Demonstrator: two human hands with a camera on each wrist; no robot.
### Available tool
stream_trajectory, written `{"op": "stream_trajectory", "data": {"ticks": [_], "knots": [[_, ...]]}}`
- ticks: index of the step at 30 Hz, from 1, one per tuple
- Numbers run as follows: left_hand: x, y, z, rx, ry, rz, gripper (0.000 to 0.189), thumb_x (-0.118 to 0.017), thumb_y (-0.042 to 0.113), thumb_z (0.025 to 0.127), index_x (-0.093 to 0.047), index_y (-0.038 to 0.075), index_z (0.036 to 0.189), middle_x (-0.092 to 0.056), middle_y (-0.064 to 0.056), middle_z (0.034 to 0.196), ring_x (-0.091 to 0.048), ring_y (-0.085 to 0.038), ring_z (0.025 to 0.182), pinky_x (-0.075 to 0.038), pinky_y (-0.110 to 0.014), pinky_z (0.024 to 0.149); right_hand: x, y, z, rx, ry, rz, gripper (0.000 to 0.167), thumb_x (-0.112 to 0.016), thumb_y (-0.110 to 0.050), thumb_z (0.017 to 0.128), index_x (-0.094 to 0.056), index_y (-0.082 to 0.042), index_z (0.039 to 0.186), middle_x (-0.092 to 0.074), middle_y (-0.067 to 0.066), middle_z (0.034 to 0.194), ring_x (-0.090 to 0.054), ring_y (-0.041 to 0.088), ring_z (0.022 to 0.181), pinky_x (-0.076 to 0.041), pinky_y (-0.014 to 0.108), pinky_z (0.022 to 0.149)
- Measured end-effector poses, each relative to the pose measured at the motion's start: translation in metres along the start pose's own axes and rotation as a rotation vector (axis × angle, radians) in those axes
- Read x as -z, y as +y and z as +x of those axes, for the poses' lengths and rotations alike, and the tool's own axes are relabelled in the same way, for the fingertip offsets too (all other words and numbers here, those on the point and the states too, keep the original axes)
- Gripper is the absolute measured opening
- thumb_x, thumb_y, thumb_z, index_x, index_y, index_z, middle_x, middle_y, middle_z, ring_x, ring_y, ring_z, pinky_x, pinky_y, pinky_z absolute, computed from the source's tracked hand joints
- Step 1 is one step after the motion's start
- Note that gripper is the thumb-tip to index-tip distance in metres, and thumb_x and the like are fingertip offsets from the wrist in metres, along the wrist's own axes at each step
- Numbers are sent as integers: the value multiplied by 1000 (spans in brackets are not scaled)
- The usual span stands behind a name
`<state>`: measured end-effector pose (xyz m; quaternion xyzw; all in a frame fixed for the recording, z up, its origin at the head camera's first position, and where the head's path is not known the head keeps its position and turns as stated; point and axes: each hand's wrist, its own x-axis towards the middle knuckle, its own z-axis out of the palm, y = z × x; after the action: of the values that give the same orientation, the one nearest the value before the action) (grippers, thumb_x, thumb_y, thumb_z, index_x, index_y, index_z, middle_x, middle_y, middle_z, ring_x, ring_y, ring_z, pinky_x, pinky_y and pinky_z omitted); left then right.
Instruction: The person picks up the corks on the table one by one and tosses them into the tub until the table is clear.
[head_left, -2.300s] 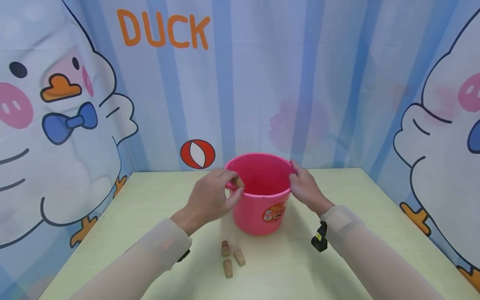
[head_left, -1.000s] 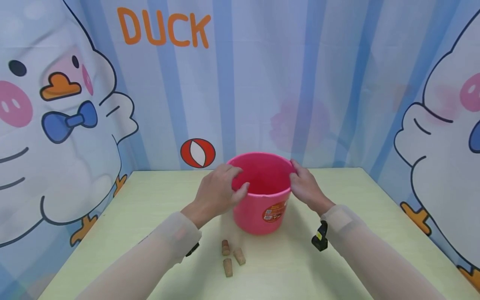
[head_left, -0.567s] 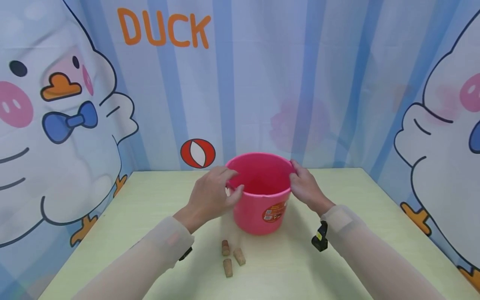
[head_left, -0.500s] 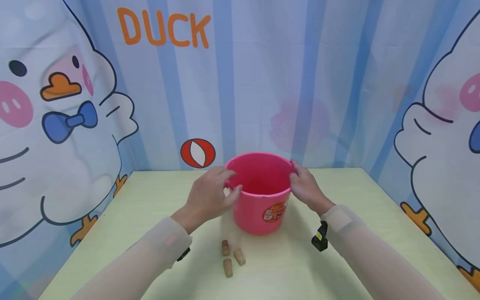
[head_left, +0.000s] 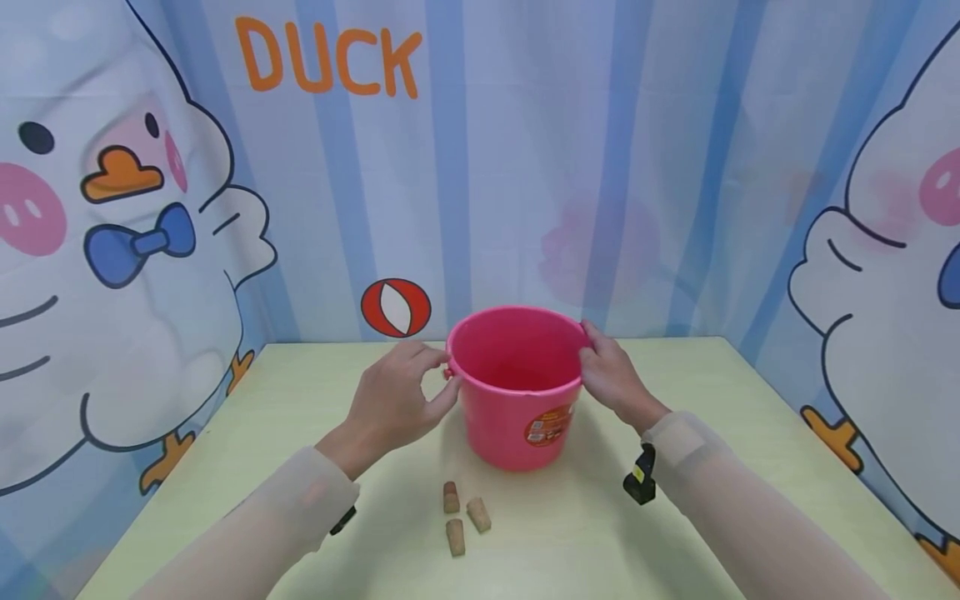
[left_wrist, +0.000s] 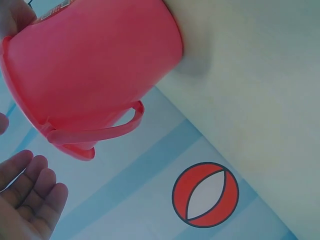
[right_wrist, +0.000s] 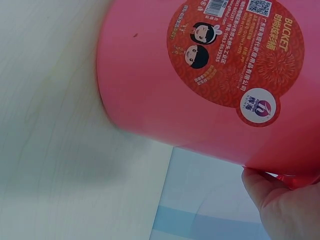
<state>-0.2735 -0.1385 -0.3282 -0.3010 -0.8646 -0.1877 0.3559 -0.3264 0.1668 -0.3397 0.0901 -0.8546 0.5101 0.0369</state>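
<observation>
The pink bucket (head_left: 498,429) stands upright below the frame's centre, its right edge gripped by the curled fingers of the right hand (head_left: 611,375). At its left edge, the left hand (head_left: 390,396) has fingers loosely curved, thumb spread apart. Three corks (head_left: 477,515) lie lower middle on the tabletop (head_left: 577,537).
</observation>
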Motion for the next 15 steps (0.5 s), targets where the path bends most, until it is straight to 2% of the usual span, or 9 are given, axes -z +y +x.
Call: {"op": "stream_trajectory", "data": {"ticks": [4,11,15], "knots": [[2,-2,-5,14,-11,6,28,-80,29,85,-76,11,105,-74,0,102,-67,-18,94,-61,-34,76,0,0,0,1,-3,4,62,-32,-16,108,-7,-4,164,-25,18,167,-30,38,151,-39,51,112],[3,-3,-12,39,-43,46,30,-78,32,87,-76,9,107,-74,-2,103,-67,-20,96,-61,-34,74,1,-1,0,23,-1,-32,60,-27,-15,108,-8,0,163,-24,19,167,-26,37,152,-28,52,119],[3,-3,-15,41,-53,56,30,-79,31,86,-76,9,106,-74,-3,103,-67,-21,96,-61,-34,73,1,-1,0,19,1,-33,60,-27,-16,108,-8,-1,163,-23,18,167,-26,36,152,-29,52,119]]}}
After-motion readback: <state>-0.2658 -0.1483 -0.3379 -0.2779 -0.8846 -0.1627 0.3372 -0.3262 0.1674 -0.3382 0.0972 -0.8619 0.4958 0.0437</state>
